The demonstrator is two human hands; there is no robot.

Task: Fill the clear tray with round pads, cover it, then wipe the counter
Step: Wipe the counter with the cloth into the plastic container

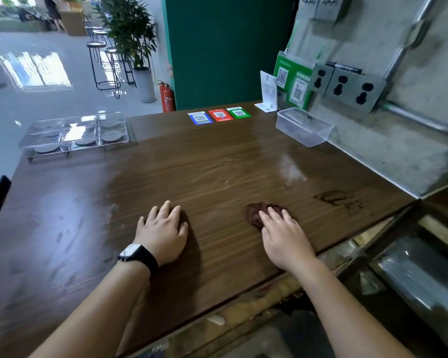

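Note:
The clear tray (75, 134) stands at the far left of the dark wooden counter (217, 161), with a clear cover over it and several grey round pads (111, 136) inside its compartments. My left hand (163, 232), with a watch on the wrist, rests palm down on the counter near the front edge, fingers spread and holding nothing. My right hand (285, 236) lies flat with its fingers pressed on a dark brown cloth (256, 213) on the counter. Wet streaks shine across the counter's middle.
An empty clear plastic box (303, 126) sits at the far right by the grey wall panel with sockets (347, 86). Three coloured QR cards (219, 116) lie at the back edge beside a white stand (268, 93). A dark smudge (339, 200) marks the counter at right.

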